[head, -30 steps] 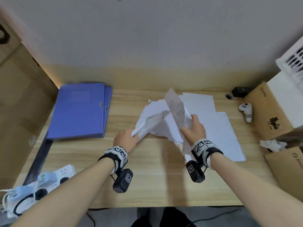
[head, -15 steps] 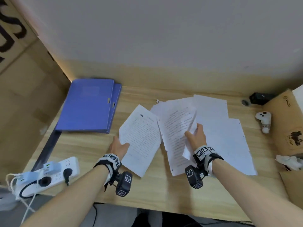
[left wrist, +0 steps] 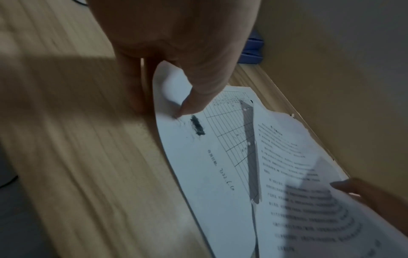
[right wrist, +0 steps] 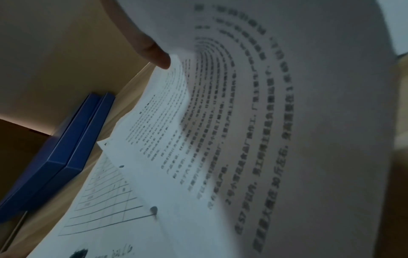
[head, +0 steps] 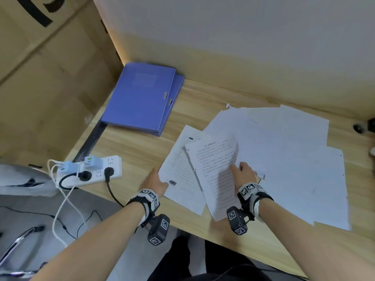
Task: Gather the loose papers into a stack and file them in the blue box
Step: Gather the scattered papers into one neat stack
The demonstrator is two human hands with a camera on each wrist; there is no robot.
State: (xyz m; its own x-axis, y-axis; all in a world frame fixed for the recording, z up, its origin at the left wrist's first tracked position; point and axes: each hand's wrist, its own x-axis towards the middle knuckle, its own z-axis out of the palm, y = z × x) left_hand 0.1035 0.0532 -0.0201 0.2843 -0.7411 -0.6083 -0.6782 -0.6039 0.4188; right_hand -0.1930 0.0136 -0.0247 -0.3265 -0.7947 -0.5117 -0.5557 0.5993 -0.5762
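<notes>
From the head view we see our left hand (head: 157,182) at the near edge of the tabletop (head: 142,147), its grip pinching the left margin of a ruled form sheet (head: 178,171). Our right hand (head: 242,175) holds a printed text sheet (head: 213,159), whose right side curls up off the surface and which overlaps the form sheet. More loose papers (head: 284,149) lie spread toward the right edge and far side. The blue box (head: 140,96) lies flat and closed at the far left corner, on a second blue box just like it. A white power strip (head: 91,171) sits at the near left edge.

In the left wrist view, the thumb (left wrist: 194,97) presses on top of the form sheet (left wrist: 209,157) beside a dark smudge, with fingers (left wrist: 132,83) beneath its edge; the text sheet (left wrist: 298,192) lies over its right part.

In the right wrist view, a fingertip (right wrist: 154,52) shows at the edge of the bowed text sheet (right wrist: 243,122); we cannot make out the rest of that grip here. The form sheet (right wrist: 106,200) lies below, and the blue box (right wrist: 66,153) lies beyond on the left.
</notes>
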